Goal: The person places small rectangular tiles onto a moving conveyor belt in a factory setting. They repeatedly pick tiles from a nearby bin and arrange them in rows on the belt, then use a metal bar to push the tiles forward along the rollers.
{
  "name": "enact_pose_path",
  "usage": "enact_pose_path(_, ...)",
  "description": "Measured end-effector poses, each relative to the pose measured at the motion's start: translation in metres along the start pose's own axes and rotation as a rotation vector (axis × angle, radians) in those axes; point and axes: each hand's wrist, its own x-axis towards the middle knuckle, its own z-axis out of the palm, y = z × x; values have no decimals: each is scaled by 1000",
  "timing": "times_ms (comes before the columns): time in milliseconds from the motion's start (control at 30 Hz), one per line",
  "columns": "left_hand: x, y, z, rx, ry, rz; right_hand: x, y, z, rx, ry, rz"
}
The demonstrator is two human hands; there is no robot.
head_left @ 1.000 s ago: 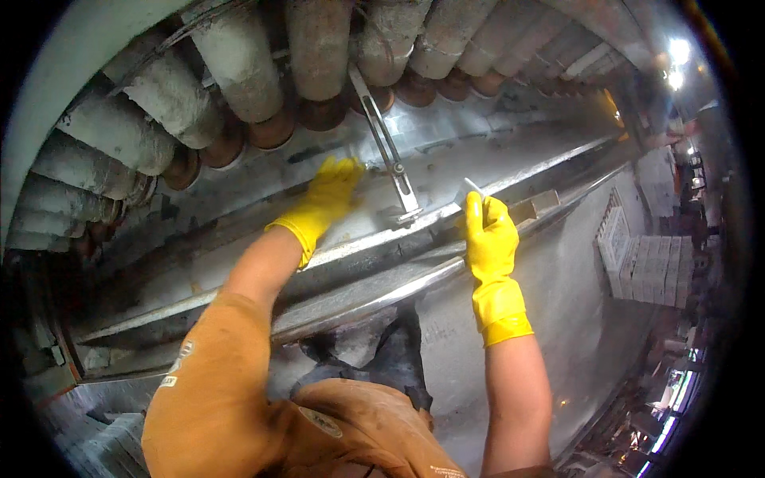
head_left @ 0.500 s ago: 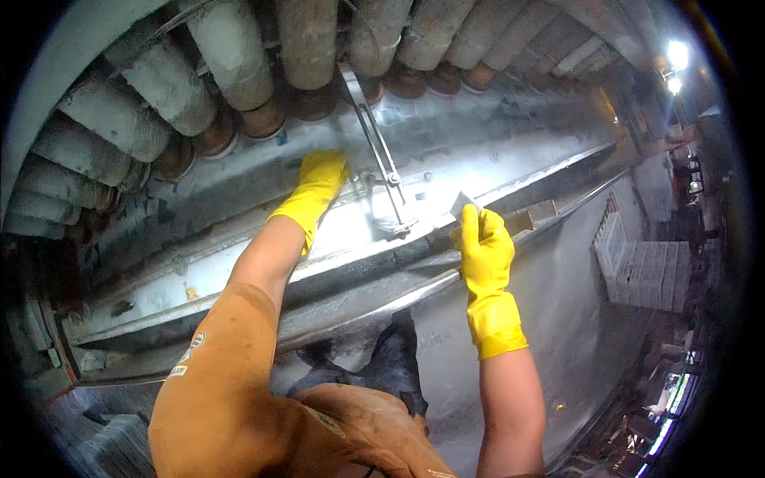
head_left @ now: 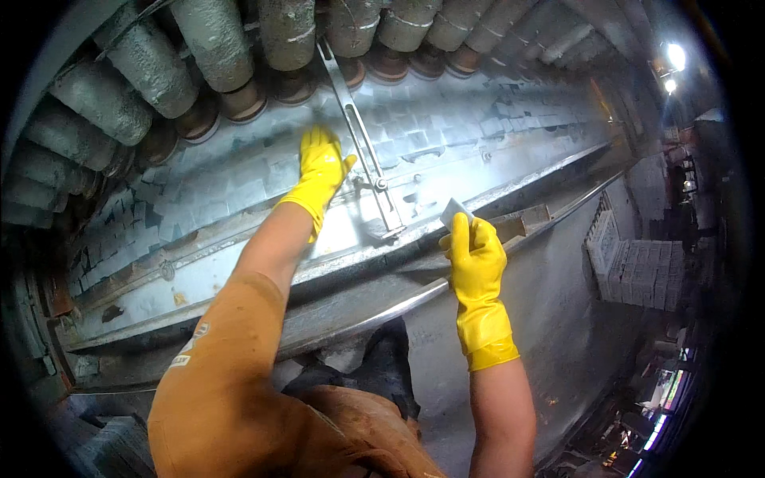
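Both my hands wear yellow rubber gloves. My left hand reaches forward, fingers stretched out over a bed of flat grey square pieces, just left of a slotted metal bar. Whether its palm presses on the pieces or hovers I cannot tell. Over the trough's near edge, my right hand is closed, pinching a small flat grey square piece between thumb and fingers. The slotted bar slants from the rollers down to a bolt on the pale metal ledge.
A row of thick, dusty cylindrical rollers hangs along the far side of the bed. Closer to me runs a metal rail. Stacked pale slabs stand at the right, and bright lamps shine at the upper right.
My left hand has turned flatter, its fingers now spread forward and its thumb showing. My right hand, still pinching the grey piece, has shifted slightly left and nearer. The view has moved a little.
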Motion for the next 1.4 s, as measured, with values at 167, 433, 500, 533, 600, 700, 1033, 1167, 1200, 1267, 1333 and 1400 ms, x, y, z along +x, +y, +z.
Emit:
enact_pose_path(167,11,-13,12,-9,-92,30,0,-1,0,-2,-11,14)
enact_pose_path(433,9,-16,7,-109,-156,14,1,-4,-1,-51,-18,39)
enact_pose_path(500,8,-16,1,-142,-158,11,1,-4,-1,-27,-16,27)
enact_pose_path(533,7,-17,-2,-155,-145,20,1,-4,-1,-32,-15,26)
enact_pose_path(600,12,-19,-6,-193,-179,22,0,-3,0,27,-5,39)
enact_pose_path(700,19,-23,-6,-219,-297,5,-1,-1,0,58,-9,44)
enact_pose_path(1033,-20,-16,8,-32,-278,290,0,3,-2,-47,25,-57)
enact_pose_path(1167,-27,-8,2,-49,-322,236,-1,0,-2,-20,8,0)
enact_pose_path(1200,-29,-6,0,-91,-350,215,0,-1,-1,-31,16,-26)
enact_pose_path(1267,-36,-2,-3,-33,-335,275,1,-1,-1,-73,28,-41)
enact_pose_path(1333,-45,7,-3,-68,-323,279,2,-1,-2,-83,14,-66)
enact_pose_path(1400,-52,14,-5,-71,-333,274,1,0,-3,-93,-10,-24)
